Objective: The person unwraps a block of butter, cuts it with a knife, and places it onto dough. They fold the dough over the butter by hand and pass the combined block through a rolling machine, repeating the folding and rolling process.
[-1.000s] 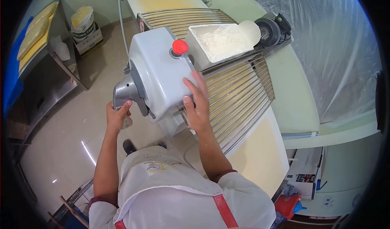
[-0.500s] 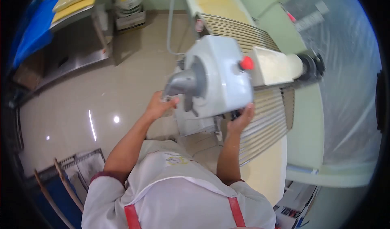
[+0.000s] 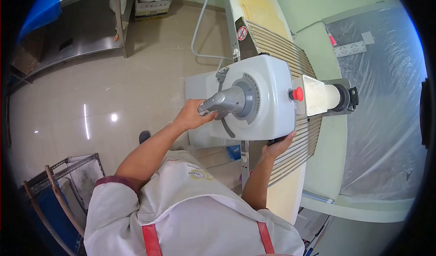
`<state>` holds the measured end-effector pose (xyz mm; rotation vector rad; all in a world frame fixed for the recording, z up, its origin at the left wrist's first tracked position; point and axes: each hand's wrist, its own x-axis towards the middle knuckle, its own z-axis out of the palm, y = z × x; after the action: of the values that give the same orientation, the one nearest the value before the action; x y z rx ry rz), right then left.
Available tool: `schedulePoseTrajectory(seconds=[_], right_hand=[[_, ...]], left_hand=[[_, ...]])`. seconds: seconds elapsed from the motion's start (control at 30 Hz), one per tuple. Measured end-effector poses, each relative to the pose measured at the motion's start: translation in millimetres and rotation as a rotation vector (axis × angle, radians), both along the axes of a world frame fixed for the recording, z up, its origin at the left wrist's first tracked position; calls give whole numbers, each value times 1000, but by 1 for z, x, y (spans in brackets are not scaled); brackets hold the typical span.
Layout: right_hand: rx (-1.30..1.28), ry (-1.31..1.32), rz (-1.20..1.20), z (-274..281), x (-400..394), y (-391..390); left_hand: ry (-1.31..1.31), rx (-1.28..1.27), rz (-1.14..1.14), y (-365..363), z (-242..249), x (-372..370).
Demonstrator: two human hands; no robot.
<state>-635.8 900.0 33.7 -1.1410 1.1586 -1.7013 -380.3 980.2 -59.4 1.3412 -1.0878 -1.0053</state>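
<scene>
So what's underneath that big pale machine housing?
Barred guards show on two sides of the housing, over a yellowish surface. The right hand is at the housing's near edge, beside a black part. Whatever lies directly beneath the middle is covered.

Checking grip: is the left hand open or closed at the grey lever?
Closed: the left hand curls around the grey lever at its end.

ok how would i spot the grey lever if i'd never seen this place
Find the white machine housing mid-picture. On its picture-left face is a round grey dial with scale marks. The grey lever juts from its middle, its end in the left hand, and is thicker than the curved grey strip below.
</scene>
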Motion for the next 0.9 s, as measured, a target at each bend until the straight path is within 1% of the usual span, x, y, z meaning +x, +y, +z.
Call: schedulePoseTrajectory(seconds=[0.07, 0.17, 0.2, 0.3, 0.4, 0.43, 0.47, 0.53, 0.63, 0.73, 0.83, 0.9], right_hand=[[0, 25, 6, -4, -4, -1], [-47, 167, -29, -3, 0, -1], [-176, 364, -14, 0, 0, -4], [-381, 719, -184, 10, 8, 0], [-546, 1184, -65, 38, 13, 10], [-503, 1249, -18, 46, 17, 14], [-456, 1311, 31, 53, 22, 16], [-488, 1373, 52, 63, 29, 16], [-510, 1289, 150, 75, 32, 11], [-528, 1239, 195, 83, 31, 10], [-533, 1198, 273, 85, 32, 4], [-547, 1177, 320, 85, 34, -4]], left_hand=[[4, -16, -3, 0, -1, 2], [12, -27, 1, 1, 0, 1], [19, -32, 7, 1, 1, 0], [7, 1, 15, 2, 3, -1], [52, 65, 16, 1, -9, -3], [77, 89, 11, 0, -12, -4], [93, 88, 22, 0, -5, -5], [126, 90, 45, 2, 16, -7], [121, -56, 120, -10, 18, -14], [5, 82, 116, -12, 9, -9], [73, 34, 179, -11, 14, -17], [45, 39, 165, -10, 12, -16]])
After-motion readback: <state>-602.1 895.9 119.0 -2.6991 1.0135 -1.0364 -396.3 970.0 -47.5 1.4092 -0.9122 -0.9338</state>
